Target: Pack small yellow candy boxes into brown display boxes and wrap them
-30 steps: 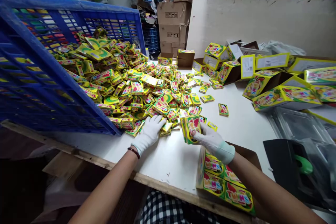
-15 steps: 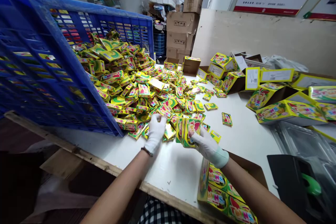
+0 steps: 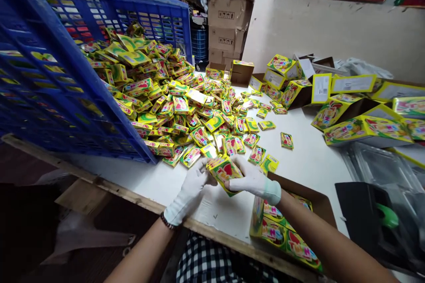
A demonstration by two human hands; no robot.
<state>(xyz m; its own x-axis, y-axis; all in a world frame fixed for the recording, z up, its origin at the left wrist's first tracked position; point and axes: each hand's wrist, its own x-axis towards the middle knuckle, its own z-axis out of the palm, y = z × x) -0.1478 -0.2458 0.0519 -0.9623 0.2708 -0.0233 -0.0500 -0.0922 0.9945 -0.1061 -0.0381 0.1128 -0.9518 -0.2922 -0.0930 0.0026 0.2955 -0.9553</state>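
Pinching a small stack of yellow-and-green packs (image 3: 225,173) over the white table (image 3: 307,166), the gloved right hand (image 3: 254,180) sets its thumb on the near side, its fingers along the far edge. The gloved left hand (image 3: 192,183) meets the stack's left end with its fingers curled inward; whether they grip it, one cannot tell. Beyond both hands, a heap of similar packs (image 3: 159,112) spills from a tipped blue crate (image 3: 111,93) onto the tabletop, and one lone pack (image 3: 286,140) lies apart on the right. Below the right wrist stands an open carton (image 3: 256,225), partly hidden by the forearm, with packs arranged in rows inside. Farther right, yellow display boxes (image 3: 343,131) lie jumbled near clear plastic packaging (image 3: 372,163)
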